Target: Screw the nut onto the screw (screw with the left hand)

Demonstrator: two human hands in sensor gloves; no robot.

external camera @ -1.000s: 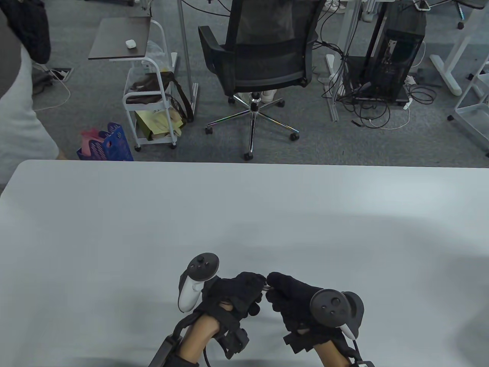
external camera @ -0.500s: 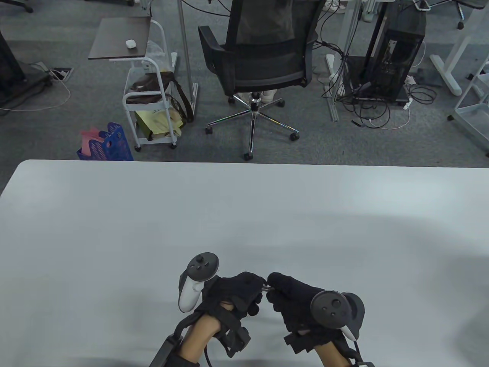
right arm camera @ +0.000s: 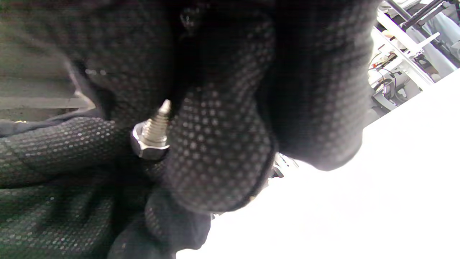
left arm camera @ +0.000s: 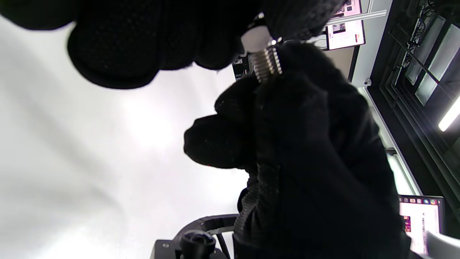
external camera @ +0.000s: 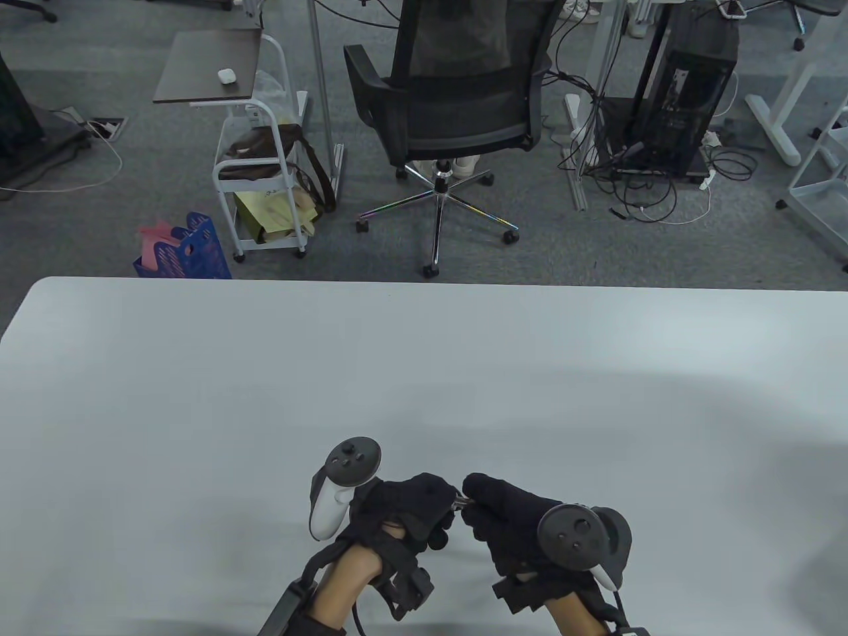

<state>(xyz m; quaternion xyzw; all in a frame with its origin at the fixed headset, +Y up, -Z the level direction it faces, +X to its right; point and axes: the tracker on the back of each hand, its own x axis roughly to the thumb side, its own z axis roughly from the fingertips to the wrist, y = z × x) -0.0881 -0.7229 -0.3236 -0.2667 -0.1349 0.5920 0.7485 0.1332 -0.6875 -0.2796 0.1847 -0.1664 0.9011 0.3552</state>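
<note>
Above the white bench [external camera: 424, 371] I see my left hand [external camera: 404, 507] and right hand [external camera: 510, 523] meeting fingertip to fingertip. The screw [right arm camera: 158, 120] runs between them, right fingers [right arm camera: 215, 144] closed around its threads, left fingers gripping the nut [right arm camera: 147, 144].

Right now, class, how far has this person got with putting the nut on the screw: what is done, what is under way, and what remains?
Done: the nut is started on the screw, with threaded tip poking out past it. Under way: the left hand and right hand meet above the table, each gripping one end. Left: the bare thread in the left wrist view suggests more turning; how much is unclear.
</note>
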